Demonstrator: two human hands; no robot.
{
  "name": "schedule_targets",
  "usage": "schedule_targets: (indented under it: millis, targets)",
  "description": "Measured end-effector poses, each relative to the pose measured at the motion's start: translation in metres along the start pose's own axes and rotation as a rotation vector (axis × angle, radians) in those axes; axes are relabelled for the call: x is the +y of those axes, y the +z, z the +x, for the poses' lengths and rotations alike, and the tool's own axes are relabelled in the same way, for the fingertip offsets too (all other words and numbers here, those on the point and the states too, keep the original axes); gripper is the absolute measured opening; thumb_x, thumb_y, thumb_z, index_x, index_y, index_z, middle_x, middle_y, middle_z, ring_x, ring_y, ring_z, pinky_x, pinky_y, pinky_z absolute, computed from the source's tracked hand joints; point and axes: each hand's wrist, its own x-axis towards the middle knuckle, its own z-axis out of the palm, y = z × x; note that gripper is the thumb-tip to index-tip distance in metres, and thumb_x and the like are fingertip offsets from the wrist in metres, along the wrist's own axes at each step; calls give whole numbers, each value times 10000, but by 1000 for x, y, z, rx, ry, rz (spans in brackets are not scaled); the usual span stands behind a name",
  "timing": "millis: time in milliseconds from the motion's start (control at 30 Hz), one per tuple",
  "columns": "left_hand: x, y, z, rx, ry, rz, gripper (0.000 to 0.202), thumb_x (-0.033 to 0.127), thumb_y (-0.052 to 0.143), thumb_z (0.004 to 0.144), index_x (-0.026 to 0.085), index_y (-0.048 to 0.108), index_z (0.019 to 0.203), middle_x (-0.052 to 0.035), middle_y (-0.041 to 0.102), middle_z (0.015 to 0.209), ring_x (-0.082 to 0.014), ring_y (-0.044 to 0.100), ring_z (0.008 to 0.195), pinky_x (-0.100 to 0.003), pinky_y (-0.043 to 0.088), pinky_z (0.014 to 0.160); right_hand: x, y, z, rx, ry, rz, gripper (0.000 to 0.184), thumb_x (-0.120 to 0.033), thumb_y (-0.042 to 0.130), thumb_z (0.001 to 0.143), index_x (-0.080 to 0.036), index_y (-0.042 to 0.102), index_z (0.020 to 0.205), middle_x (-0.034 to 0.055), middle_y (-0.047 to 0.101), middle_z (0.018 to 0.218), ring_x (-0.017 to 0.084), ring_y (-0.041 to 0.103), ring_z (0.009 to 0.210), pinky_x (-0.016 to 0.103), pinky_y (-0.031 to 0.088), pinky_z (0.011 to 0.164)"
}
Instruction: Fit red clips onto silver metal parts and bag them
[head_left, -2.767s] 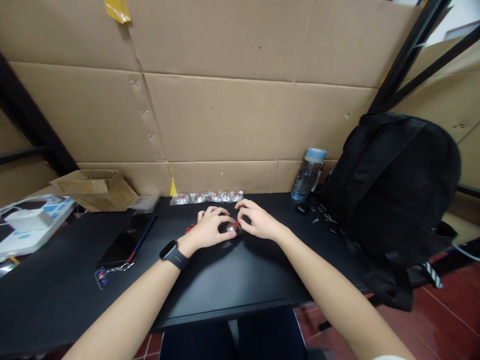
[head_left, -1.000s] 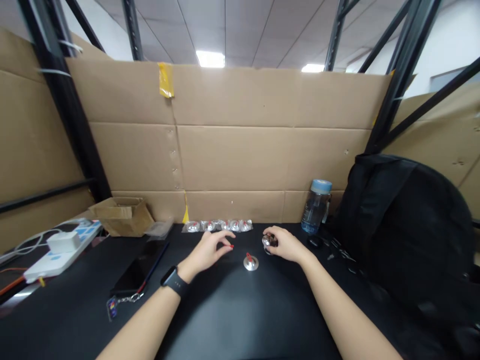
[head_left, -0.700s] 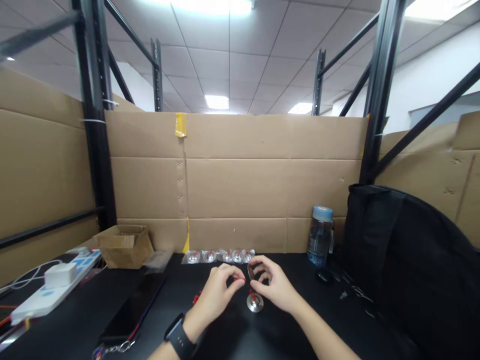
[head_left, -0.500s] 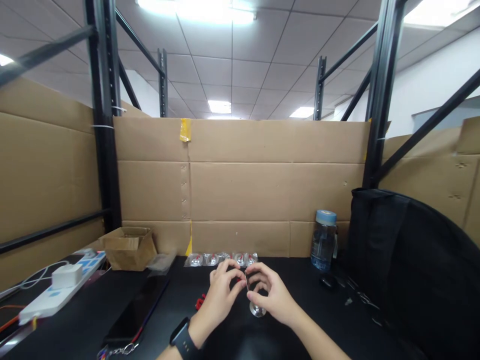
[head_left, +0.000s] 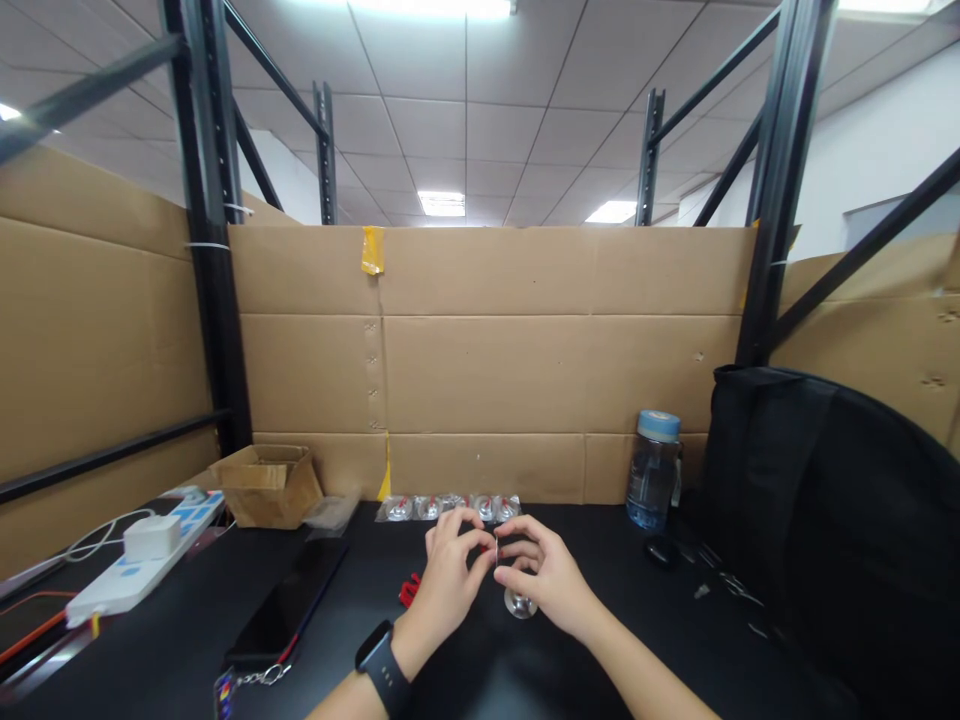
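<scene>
My left hand, with a black watch on the wrist, and my right hand meet above the black desk. Their fingertips pinch a small thin metal piece held edge-on between them. Just below my right hand a finished silver disc with a red centre rests on the desk. Small red parts lie beside my left hand. A row of several bagged silver discs lies along the cardboard wall behind my hands.
A black phone with a keyring lies at the left, beyond it a white power strip and an open carton. A blue-capped water bottle and a large black backpack fill the right side. Cardboard walls enclose the desk.
The camera tilted up, bringing the ceiling into view. My hands separated, leaving one disc on the desk, then came back together, pinching another small metal piece just above it.
</scene>
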Motion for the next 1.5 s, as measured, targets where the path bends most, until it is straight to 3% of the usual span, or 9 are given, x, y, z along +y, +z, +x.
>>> schedule_targets:
  millis: [233, 400, 567, 833, 1000, 1067, 1167, 1267, 1500]
  targets:
    - [1, -1, -1, 58, 86, 84, 136, 130, 690, 851, 259, 735, 847, -49, 610, 1050, -262, 516, 1108, -428, 368, 914, 12, -6, 5, 26, 36, -2, 346, -349, 902, 637, -158, 655, 785, 83, 669, 1107, 220, 728, 873, 326, 580, 783]
    - [4, -4, 1, 81, 82, 80, 122, 146, 691, 866, 260, 733, 870, -46, 610, 1052, -251, 524, 1097, -436, 360, 931, 7, -10, 7, 7, 2, -15, 319, -461, 801, 763, -150, 748, 809, 106, 639, 1108, 222, 700, 936, 355, 573, 874]
    - [4, -5, 1, 46, 72, 57, 83, 219, 706, 883, 286, 747, 857, -40, 611, 1041, -249, 522, 1107, -437, 360, 942, 10, -11, 6, 4, -20, -165, 316, -473, 747, 807, -157, 759, 807, 103, 635, 1057, 177, 659, 805, 296, 564, 711]
    - [3, -6, 2, -46, 103, 44, 53, 254, 725, 872, 272, 756, 833, -45, 630, 1033, -252, 530, 1106, -423, 382, 939, 15, -10, 6, 7, -42, -298, 220, -360, 700, 811, -164, 705, 711, 80, 627, 1015, 147, 609, 735, 237, 502, 596]
    - [0, -10, 5, -54, 17, -64, 282, 361, 450, 1028, 283, 721, 1019, -55, 638, 1104, -236, 542, 1132, -433, 400, 968, 5, -10, 4, 0, -64, -442, 78, -187, 664, 757, -185, 670, 679, 61, 615, 1041, 171, 622, 800, 279, 514, 681]
    - [-4, -13, 5, -104, -8, -124, 313, 397, 402, 1042, 306, 686, 1138, -50, 630, 1177, -227, 533, 1171, -438, 390, 1009, 0, -12, 2, -14, -129, -579, 83, -140, 667, 734, -191, 665, 668, 62, 613, 1068, 209, 620, 953, 334, 509, 853]
    - [-11, -16, 3, -262, 39, -158, 296, 474, 511, 989, 347, 664, 1209, -38, 606, 1273, -235, 500, 1231, -442, 363, 1060, -4, -16, 0, -50, -199, -699, 92, -131, 683, 742, -200, 672, 681, 67, 601, 1124, 241, 564, 1125, 391, 434, 1021]
    - [-13, -14, 0, -362, 93, -151, 310, 494, 548, 965, 362, 658, 1223, -34, 599, 1292, -237, 494, 1227, -441, 357, 1064, -4, -19, -1, -98, -200, -724, 89, -132, 690, 751, -203, 681, 700, 72, 589, 1163, 239, 547, 1148, 392, 428, 1028]
    - [-13, -7, -4, -435, 127, -53, 281, 377, 736, 817, 313, 681, 1085, -15, 644, 1183, -255, 502, 1157, -421, 374, 979, -9, -17, -2, -118, -196, -720, 114, -86, 675, 736, -194, 670, 702, 79, 573, 1205, 243, 524, 1184, 408, 411, 1054]
